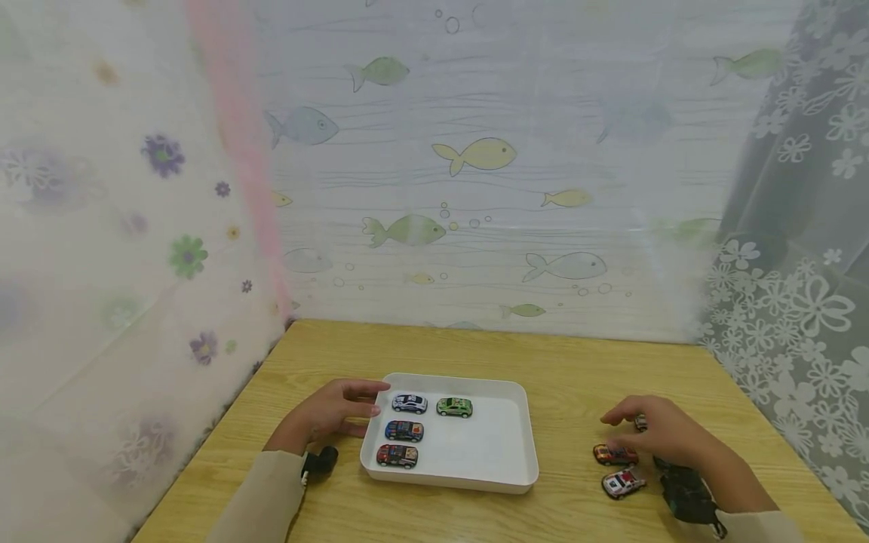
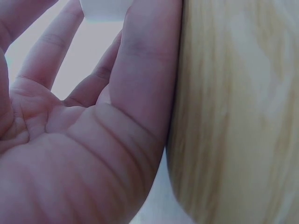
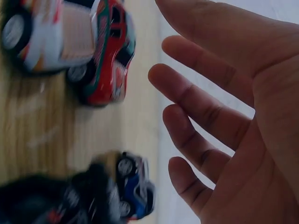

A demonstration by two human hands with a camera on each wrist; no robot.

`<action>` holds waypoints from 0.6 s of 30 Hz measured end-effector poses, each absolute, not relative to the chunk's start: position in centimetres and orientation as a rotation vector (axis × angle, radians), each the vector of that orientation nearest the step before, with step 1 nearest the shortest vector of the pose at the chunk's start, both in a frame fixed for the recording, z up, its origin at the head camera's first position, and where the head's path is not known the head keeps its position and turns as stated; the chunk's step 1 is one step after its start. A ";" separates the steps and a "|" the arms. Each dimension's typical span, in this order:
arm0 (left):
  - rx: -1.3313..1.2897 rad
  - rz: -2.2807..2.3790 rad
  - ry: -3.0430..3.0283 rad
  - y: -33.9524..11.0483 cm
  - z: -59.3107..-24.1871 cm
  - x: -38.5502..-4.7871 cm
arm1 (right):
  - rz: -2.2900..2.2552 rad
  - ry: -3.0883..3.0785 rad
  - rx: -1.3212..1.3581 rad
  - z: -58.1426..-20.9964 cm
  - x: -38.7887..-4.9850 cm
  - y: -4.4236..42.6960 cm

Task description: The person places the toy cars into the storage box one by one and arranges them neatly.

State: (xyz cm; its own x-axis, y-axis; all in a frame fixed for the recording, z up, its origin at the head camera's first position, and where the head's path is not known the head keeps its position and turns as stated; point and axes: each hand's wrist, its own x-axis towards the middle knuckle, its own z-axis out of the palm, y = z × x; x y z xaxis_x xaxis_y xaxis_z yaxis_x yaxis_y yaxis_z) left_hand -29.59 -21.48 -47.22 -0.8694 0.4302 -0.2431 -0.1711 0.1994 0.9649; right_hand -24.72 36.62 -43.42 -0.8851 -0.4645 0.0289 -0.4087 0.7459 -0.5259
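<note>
My left hand (image 1: 336,411) is at the left side of a white tray (image 1: 468,483), its fingertips at the rim; the left wrist view shows the palm and extended fingers. Inside the tray, a white toy car (image 1: 409,403), a blue one (image 1: 404,431) and a red-and-black one (image 1: 397,455) form a left column, with a green toy car (image 1: 454,407) beside the top one. Over loose toy cars, my right hand (image 1: 658,434) hovers with loosely bent fingers and nothing in them. Below it lie a red toy car (image 3: 112,60) and a white-and-red one (image 1: 622,483).
Another toy car (image 1: 640,423) is partly covered by the right hand. A blue-and-white toy car (image 3: 136,186) shows in the right wrist view, next to a blurred dark object (image 3: 51,200). Everything rests on a wooden table (image 1: 434,520), with patterned curtains (image 1: 475,226) behind and at both sides.
</note>
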 end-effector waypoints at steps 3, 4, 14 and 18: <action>0.241 1.715 2.019 -21.5 -47.3 -29.6 | -0.824 2.805 -0.713 -43.5 -24.5 37.3; 0.241 1.717 2.017 -21.5 -47.3 -29.6 | -0.823 2.790 -0.712 -43.5 -24.4 37.4; 0.240 1.717 2.014 -21.5 -47.2 -29.4 | -0.885 2.684 -0.740 -44.1 -24.6 37.8; 0.234 1.715 2.015 -21.5 -47.2 -29.5 | -0.914 2.646 -0.766 -44.2 -24.6 37.8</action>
State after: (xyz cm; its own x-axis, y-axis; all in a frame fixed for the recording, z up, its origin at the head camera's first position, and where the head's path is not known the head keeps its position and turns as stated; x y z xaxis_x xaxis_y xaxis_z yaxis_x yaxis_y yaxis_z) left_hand -29.49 -21.46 -47.20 -0.8698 0.4272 -0.2468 -0.1753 0.2001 0.9640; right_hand -24.56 37.80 -44.20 -0.8342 -0.5490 -0.0519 -0.3999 0.6672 -0.6285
